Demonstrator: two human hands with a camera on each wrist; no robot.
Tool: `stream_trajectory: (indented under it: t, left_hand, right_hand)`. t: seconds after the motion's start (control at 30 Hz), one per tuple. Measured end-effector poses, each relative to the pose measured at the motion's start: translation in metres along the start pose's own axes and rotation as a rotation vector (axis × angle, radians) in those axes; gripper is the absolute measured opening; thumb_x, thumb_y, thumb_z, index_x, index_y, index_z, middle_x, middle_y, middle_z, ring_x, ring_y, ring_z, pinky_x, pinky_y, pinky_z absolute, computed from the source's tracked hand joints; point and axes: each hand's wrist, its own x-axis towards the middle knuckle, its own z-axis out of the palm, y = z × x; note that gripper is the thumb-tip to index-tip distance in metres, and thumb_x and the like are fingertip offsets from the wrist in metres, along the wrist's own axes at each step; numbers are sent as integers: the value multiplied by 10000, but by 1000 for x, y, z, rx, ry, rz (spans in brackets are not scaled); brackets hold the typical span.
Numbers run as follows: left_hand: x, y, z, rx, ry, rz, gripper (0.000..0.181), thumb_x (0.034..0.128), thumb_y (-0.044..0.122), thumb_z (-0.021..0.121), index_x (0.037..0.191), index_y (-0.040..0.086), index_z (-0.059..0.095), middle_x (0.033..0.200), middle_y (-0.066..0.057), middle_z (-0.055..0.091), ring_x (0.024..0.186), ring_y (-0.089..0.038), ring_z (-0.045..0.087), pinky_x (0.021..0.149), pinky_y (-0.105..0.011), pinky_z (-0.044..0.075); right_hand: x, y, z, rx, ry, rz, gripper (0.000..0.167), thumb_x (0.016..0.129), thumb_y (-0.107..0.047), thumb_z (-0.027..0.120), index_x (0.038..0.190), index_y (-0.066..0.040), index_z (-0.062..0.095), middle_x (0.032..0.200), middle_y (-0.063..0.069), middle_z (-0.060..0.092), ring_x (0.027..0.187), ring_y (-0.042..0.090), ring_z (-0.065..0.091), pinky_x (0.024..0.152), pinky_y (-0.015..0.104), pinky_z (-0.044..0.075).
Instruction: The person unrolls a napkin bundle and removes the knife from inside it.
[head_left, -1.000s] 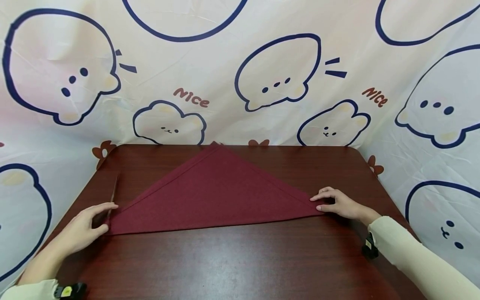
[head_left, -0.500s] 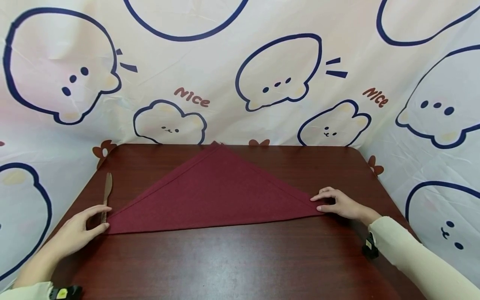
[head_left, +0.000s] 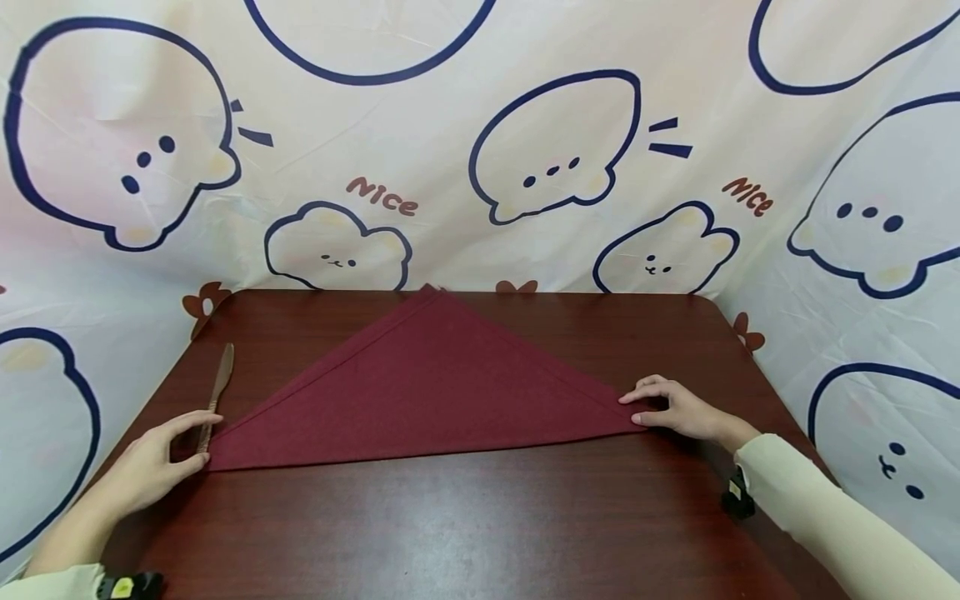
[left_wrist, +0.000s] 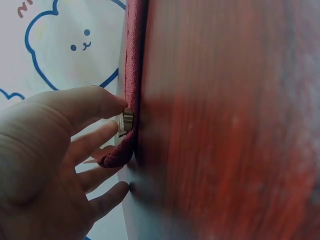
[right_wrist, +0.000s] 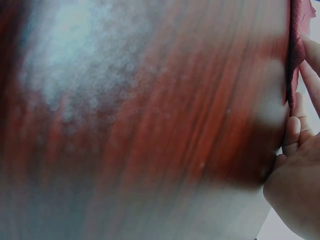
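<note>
A dark red cloth napkin (head_left: 427, 392), folded into a triangle, lies on the brown table with its peak toward the back edge. At its left corner my left hand (head_left: 146, 467) pinches the handle of a gold table knife (head_left: 222, 375) between thumb and fingers. The blade points away from me, leaning slightly right. In the left wrist view, the knife's handle end (left_wrist: 127, 118) touches the napkin's rolled-looking corner (left_wrist: 120, 154). My right hand (head_left: 686, 408) grips the napkin's right corner with thumb and fingertips; much of that hand falls outside the right wrist view.
The brown table (head_left: 465, 525) has rounded back corners. A pale curtain (head_left: 450, 150) with cartoon outlines stands behind it and along both sides.
The knife has turned from edge-on to flat, and its tip swung left and then a little right. My left hand shifted slightly left. The right hand and napkin stayed in place.
</note>
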Motion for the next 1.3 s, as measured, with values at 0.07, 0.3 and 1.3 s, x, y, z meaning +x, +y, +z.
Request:
stream_trajectory:
  t: [0.07, 0.3, 1.3]
  left_hand:
    - [0, 0, 0, -4, 3, 0, 496, 842, 29, 745, 1308, 16, 576, 1339, -358, 539, 1168, -539, 500, 860, -691, 419]
    - [-1, -4, 0, -28, 17, -7, 439, 892, 29, 704, 1315, 31, 587, 1336, -347, 560, 1167, -370, 488, 882, -668, 419]
    - [-8, -14, -10, 29, 61, -68, 383, 875, -92, 659, 1251, -64, 594, 1199, -394, 607, 1116, -582, 496, 879, -684, 381]
  right_hand:
    - [0, 0, 0, 1, 1, -4, 305, 918, -233, 746, 1216, -164, 747, 1244, 95, 568, 1106, 5, 433, 989, 486, 409]
    - [0, 0, 1, -1, 7, -8, 304, 918, -224, 745, 1213, -152, 747, 1238, 98, 570, 1098, -6, 434, 994, 493, 404]
    - [1, -1, -1, -12, -5, 10, 307, 927, -235, 735, 1224, -157, 742, 1249, 106, 564, 1120, 88, 448, 993, 490, 407]
